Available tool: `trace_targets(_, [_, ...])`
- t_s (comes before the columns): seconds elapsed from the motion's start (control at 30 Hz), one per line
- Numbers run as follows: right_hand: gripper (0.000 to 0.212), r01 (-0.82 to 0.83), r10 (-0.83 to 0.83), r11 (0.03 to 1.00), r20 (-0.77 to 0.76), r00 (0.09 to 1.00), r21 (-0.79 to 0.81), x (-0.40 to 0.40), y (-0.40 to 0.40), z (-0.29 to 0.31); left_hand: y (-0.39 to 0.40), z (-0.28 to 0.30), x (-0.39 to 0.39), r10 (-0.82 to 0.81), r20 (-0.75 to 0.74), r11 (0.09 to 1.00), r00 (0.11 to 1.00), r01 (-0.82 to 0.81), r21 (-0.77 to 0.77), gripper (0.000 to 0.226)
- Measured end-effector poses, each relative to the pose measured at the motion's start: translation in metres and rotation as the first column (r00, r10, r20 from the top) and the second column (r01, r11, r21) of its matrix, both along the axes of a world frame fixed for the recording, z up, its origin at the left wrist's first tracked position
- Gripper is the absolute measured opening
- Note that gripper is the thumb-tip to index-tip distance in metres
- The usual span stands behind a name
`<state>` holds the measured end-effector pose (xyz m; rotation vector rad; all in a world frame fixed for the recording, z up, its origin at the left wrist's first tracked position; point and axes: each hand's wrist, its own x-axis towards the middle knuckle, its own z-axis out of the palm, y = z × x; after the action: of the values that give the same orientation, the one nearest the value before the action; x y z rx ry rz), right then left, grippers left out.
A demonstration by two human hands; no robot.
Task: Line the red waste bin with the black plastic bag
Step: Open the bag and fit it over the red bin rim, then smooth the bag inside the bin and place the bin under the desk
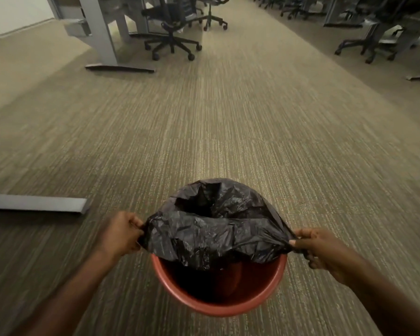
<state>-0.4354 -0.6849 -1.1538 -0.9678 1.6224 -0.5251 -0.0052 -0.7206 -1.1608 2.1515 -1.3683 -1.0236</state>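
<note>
Forearms reach in from the bottom edge toward the red waste bin [218,303] standing on the carpet [228,117]. Over its far rim, the black plastic bag [216,236] is hooked; the near rim is bare. Pulling unevenly could slip that far edge off, or tear the thin film. Left hand [120,235] and right hand [321,251] each keep a closed grip on a bunched bag corner.

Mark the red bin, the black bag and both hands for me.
red waste bin [218,309], head view: near rim, still bare.
black plastic bag [204,238], head view: crumpled front fold above the bin mouth.
left hand [120,235], head view: back of hand, pinching the bag's edge.
right hand [323,248], head view: knuckles, pinching the opposite edge.
</note>
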Motion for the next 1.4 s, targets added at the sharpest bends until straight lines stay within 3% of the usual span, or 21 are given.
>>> trace_targets(0.1, [0.017, -0.037, 0.04, 0.998, -0.064, 0.997, 0.043, 0.005, 0.015, -0.002, 0.021, -0.013, -0.007, -0.105, 0.133, 0.994, 0.986, 0.104, 0.011, 0.025])
trace_targets(0.2, [0.014, -0.079, 0.088, 0.992, -0.097, 0.991, 0.093, 0.016, 0.033, -0.013, 0.039, -0.023, -0.009, -0.201, 0.265, 0.979, 0.943, 0.204, 0.016, 0.021])
trace_targets(0.3, [0.016, -0.104, 0.119, 0.99, -0.158, 0.98, 0.096, 0.027, 0.046, -0.031, 0.039, -0.033, -0.011, -0.282, 0.472, 0.939, 0.835, 0.341, -0.044, 0.016])
trace_targets(0.37, [0.021, -0.112, 0.131, 0.989, -0.217, 0.967, 0.097, 0.034, 0.05, -0.04, 0.037, -0.042, -0.012, -0.36, 0.516, 0.899, 0.777, 0.438, -0.032, 0.013])
trace_targets(0.5, [0.026, -0.121, 0.141, 0.989, -0.292, 0.946, 0.085, 0.043, 0.048, -0.048, 0.04, -0.063, -0.006, -0.445, 0.415, 0.875, 0.793, 0.484, 0.013, 0.01])
trace_targets(0.67, [0.021, -0.143, 0.174, 0.983, -0.355, 0.918, 0.113, 0.049, 0.044, -0.05, 0.04, -0.067, 0.0, -0.227, 0.099, 0.971, 0.969, 0.216, 0.106, 0.017])
trace_targets(0.9, [0.007, -0.325, 0.421, 0.9, -0.382, 0.822, 0.291, 0.048, 0.027, -0.039, 0.032, -0.048, -0.005, -0.342, 0.076, 0.863, 0.937, 0.281, 0.42, 0.014])
trace_targets(0.97, [0.013, -0.32, 0.424, 0.897, -0.385, 0.82, 0.306, 0.047, 0.022, -0.04, 0.026, -0.047, -0.003, -0.263, 0.047, 0.871, 0.964, 0.217, 0.44, 0.023])
trace_targets(1.03, [0.022, -0.285, 0.399, 0.905, -0.397, 0.827, 0.316, 0.049, 0.019, -0.043, 0.027, -0.05, -0.007, -0.115, -0.113, 0.891, 0.987, 0.152, 0.427, 0.037])
trace_targets(1.1, [0.027, -0.268, 0.381, 0.912, -0.398, 0.834, 0.31, 0.052, 0.022, -0.05, 0.029, -0.054, -0.015, 0.135, -0.361, 0.909, 0.923, 0.029, 0.415, 0.048])
trace_targets(1.2, [0.031, -0.263, 0.316, 0.947, -0.401, 0.86, 0.183, 0.058, 0.032, -0.064, 0.031, -0.052, -0.022, 0.512, -0.623, 0.844, 0.591, -0.213, 0.492, 0.037])
trace_targets(1.27, [0.032, -0.249, 0.256, 0.966, -0.407, 0.877, 0.07, 0.063, 0.04, -0.07, 0.031, -0.051, -0.025, 0.581, -0.687, 0.814, 0.437, -0.303, 0.495, 0.031])
trace_targets(1.33, [0.033, -0.233, 0.219, 0.972, -0.41, 0.886, 0.017, 0.069, 0.045, -0.073, 0.028, -0.052, -0.036, 0.557, -0.731, 0.826, 0.395, -0.352, 0.44, 0.03])
trace_targets(1.4, [0.033, -0.216, 0.205, 0.976, -0.413, 0.887, 0.021, 0.071, 0.048, -0.077, 0.028, -0.059, -0.048, 0.517, -0.655, 0.84, 0.551, -0.473, 0.265, 0.026])
